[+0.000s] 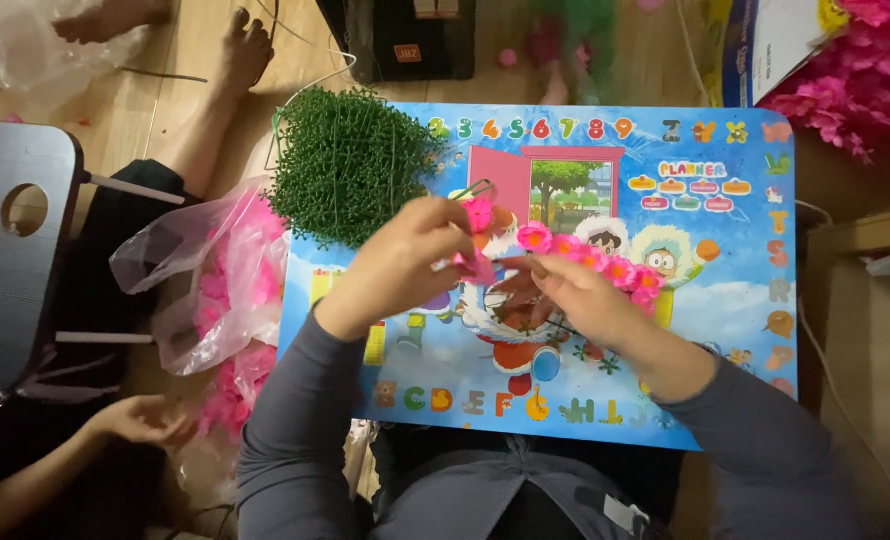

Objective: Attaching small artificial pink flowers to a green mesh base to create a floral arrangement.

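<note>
left hand pinching a pink flower, right hand fingers closed on a pink flower garland trailing right, both above the blue tabletop, green grass mat just left, pink-filled plastic bag beyond

We sat over a pale wooden floor under soft indoor light. Before us stood a low worktop with a bright blue cartoon top. A dark grey folding table stood to our left, a black box beyond, and a brown cabinet to our right.
</note>
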